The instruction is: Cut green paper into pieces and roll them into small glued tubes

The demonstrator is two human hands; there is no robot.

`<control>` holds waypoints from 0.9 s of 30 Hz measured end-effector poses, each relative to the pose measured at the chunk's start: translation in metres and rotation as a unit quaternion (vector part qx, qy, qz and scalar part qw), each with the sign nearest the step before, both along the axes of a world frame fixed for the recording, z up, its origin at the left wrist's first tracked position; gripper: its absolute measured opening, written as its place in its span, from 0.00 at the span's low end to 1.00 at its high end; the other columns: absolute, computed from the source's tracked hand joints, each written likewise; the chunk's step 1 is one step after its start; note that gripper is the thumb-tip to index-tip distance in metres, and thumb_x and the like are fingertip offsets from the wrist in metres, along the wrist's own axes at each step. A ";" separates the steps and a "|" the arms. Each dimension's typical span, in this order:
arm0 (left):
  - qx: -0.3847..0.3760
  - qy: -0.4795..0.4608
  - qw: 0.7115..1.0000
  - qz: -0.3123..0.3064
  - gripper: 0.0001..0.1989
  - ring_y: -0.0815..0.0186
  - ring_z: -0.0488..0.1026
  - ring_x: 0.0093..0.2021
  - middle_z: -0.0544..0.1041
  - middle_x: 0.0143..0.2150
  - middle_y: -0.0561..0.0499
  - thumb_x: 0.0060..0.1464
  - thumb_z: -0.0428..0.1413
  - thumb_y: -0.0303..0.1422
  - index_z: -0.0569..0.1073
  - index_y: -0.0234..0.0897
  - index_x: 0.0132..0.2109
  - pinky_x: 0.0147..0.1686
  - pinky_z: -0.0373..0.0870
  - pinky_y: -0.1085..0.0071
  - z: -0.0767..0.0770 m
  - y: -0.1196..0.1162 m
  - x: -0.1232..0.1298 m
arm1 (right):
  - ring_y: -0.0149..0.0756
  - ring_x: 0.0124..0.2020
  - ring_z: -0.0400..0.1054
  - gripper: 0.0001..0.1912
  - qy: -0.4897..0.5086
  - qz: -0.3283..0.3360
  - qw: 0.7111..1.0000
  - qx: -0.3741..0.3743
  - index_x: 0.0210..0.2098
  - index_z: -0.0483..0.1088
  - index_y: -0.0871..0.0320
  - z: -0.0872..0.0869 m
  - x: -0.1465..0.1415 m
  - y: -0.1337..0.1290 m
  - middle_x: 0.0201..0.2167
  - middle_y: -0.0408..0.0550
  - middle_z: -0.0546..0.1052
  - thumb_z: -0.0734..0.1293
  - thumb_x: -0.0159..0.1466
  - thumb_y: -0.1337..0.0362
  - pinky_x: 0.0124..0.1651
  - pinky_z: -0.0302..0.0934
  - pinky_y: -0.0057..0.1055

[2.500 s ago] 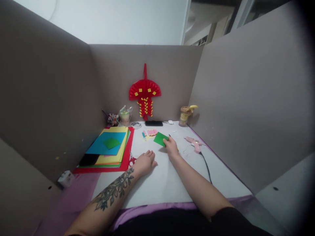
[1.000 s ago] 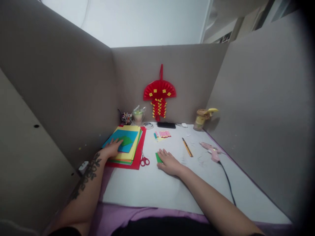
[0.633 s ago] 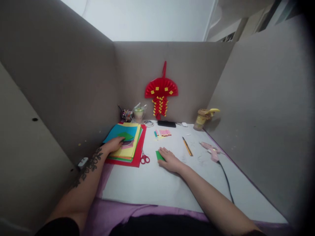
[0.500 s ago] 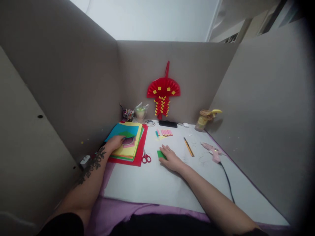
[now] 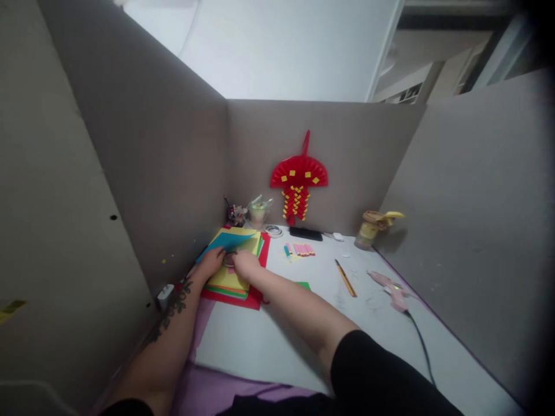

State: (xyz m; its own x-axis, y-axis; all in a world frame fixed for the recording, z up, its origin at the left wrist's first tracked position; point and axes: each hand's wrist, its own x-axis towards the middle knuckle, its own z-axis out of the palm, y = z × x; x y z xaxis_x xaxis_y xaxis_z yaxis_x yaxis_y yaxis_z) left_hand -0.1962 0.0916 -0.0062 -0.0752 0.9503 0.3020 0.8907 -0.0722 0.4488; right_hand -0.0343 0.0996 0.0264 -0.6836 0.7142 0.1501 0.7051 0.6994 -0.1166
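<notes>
A stack of coloured paper, with yellow paper (image 5: pixel 234 282) near the top, lies on the left of the table. My left hand (image 5: pixel 211 263) is closed at the lower edge of a blue sheet of paper (image 5: pixel 228 240) on the stack; the sheet's right corner is raised. Beside it, my right hand (image 5: pixel 246 266) has its fingers closed at a ring-shaped roll (image 5: pixel 229 260); its fingertips are partly hidden. A bit of pink paper (image 5: pixel 231 270) shows below the ring. A green paper piece (image 5: pixel 304 285) is partly covered by my right forearm.
Pink paper rolls (image 5: pixel 304 249), a pencil-like yellow tool (image 5: pixel 346 278) and a pink glue gun (image 5: pixel 392 290) with a cord lie on the right. A phone (image 5: pixel 306 233), white tape (image 5: pixel 273 231) and a drink cup (image 5: pixel 368 230) stand along the back. A red fan decoration (image 5: pixel 299 172) hangs on the partition.
My right hand has left the green paper piece and moved left to the ring on the stack. My forearm now covers most of the red scissors. The view has shifted slightly.
</notes>
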 end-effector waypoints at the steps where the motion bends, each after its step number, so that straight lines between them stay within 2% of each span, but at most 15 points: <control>1: 0.003 -0.004 1.000 0.003 0.19 0.57 0.71 0.48 0.75 0.48 0.40 0.57 0.43 0.35 0.72 0.31 0.49 0.48 0.64 0.64 0.001 -0.001 0.002 | 0.43 0.40 0.66 0.10 0.005 -0.001 1.000 0.006 0.38 0.71 0.60 0.004 0.005 0.002 0.41 0.55 0.71 0.60 0.60 0.66 0.39 0.61 0.34; 3: 0.008 -0.011 1.000 0.008 0.20 0.58 0.69 0.50 0.73 0.50 0.40 0.58 0.43 0.34 0.70 0.31 0.51 0.50 0.63 0.64 0.003 -0.004 0.006 | 0.39 0.39 0.66 0.09 0.012 0.022 1.000 0.017 0.36 0.70 0.59 0.015 0.022 0.004 0.41 0.53 0.70 0.60 0.58 0.70 0.38 0.60 0.31; 6: -0.004 -0.024 1.000 -0.015 0.21 0.57 0.67 0.54 0.71 0.53 0.41 0.57 0.44 0.35 0.69 0.32 0.54 0.53 0.60 0.64 0.010 -0.014 0.007 | 0.36 0.38 0.64 0.06 0.052 0.071 0.996 0.022 0.33 0.68 0.58 0.032 0.066 0.000 0.38 0.51 0.69 0.61 0.56 0.70 0.36 0.58 0.28; 9: -0.052 -0.038 0.993 -0.096 0.25 0.52 0.59 0.60 0.68 0.57 0.44 0.49 0.54 0.44 0.71 0.38 0.52 0.58 0.54 0.59 0.026 -0.030 0.012 | 0.34 0.35 0.63 0.07 0.219 0.040 0.975 0.007 0.28 0.65 0.58 0.038 0.127 -0.010 0.32 0.47 0.68 0.57 0.60 0.68 0.37 0.56 0.28; 10: -0.059 -0.053 0.989 -0.123 0.27 0.50 0.56 0.61 0.66 0.58 0.45 0.46 0.57 0.46 0.72 0.39 0.52 0.59 0.52 0.58 0.034 -0.036 0.018 | 0.34 0.33 0.62 0.08 0.271 0.017 0.962 -0.012 0.26 0.64 0.58 0.035 0.148 -0.014 0.29 0.46 0.68 0.58 0.61 0.66 0.37 0.56 0.29; 12: -0.027 -0.122 0.979 -0.162 0.27 0.52 0.56 0.61 0.62 0.61 0.47 0.49 0.53 0.47 0.69 0.40 0.54 0.59 0.52 0.59 0.050 -0.045 0.040 | 0.33 0.27 0.60 0.09 0.357 -0.052 0.929 -0.081 0.24 0.62 0.57 0.025 0.184 -0.023 0.23 0.43 0.66 0.58 0.60 0.63 0.31 0.55 0.28; 14: -0.009 -0.205 0.957 -0.206 0.25 0.56 0.62 0.58 0.66 0.58 0.47 0.55 0.47 0.46 0.68 0.40 0.55 0.56 0.58 0.63 0.064 -0.051 0.075 | 0.31 0.24 0.58 0.08 0.428 -0.096 0.887 -0.146 0.26 0.63 0.57 0.011 0.210 -0.031 0.22 0.42 0.66 0.58 0.59 0.61 0.27 0.53 0.27; 16: -0.032 -0.237 0.934 -0.265 0.22 0.58 0.66 0.54 0.70 0.55 0.47 0.55 0.48 0.44 0.70 0.40 0.54 0.52 0.63 0.65 0.070 -0.052 0.118 | 0.30 0.21 0.57 0.08 0.482 -0.129 0.849 -0.176 0.27 0.63 0.58 -0.002 0.224 -0.036 0.21 0.41 0.67 0.58 0.58 0.60 0.25 0.52 0.27; 18: -0.061 -0.226 0.924 -0.304 0.19 0.59 0.69 0.50 0.73 0.51 0.46 0.54 0.50 0.39 0.72 0.38 0.50 0.50 0.65 0.66 0.067 -0.049 0.159 | 0.30 0.21 0.57 0.08 0.517 -0.153 0.824 -0.173 0.27 0.62 0.58 -0.012 0.229 -0.037 0.21 0.41 0.67 0.59 0.58 0.60 0.25 0.52 0.27; 21: -0.013 -0.237 0.946 -0.221 0.13 0.60 0.72 0.43 0.76 0.43 0.44 0.53 0.48 0.32 0.74 0.34 0.42 0.45 0.67 0.65 0.053 -0.040 0.200 | 0.32 0.23 0.60 0.08 0.534 -0.172 0.820 -0.112 0.28 0.63 0.58 -0.021 0.229 -0.037 0.23 0.42 0.68 0.59 0.59 0.60 0.27 0.54 0.28; 23: 0.030 -0.263 0.946 -0.187 0.13 0.62 0.72 0.43 0.76 0.42 0.44 0.53 0.48 0.30 0.71 0.33 0.44 0.43 0.68 0.66 0.042 -0.035 0.210 | 0.34 0.27 0.62 0.07 0.520 -0.172 0.835 -0.058 0.29 0.63 0.57 -0.023 0.230 -0.038 0.25 0.43 0.69 0.58 0.60 0.61 0.30 0.55 0.29; 27: 0.079 -0.282 0.929 -0.226 0.17 0.63 0.69 0.49 0.73 0.49 0.44 0.55 0.49 0.31 0.66 0.36 0.52 0.48 0.65 0.66 0.030 -0.035 0.207 | 0.36 0.32 0.63 0.07 0.468 -0.155 0.869 0.025 0.31 0.64 0.57 -0.027 0.230 -0.042 0.28 0.45 0.69 0.56 0.61 0.65 0.35 0.56 0.31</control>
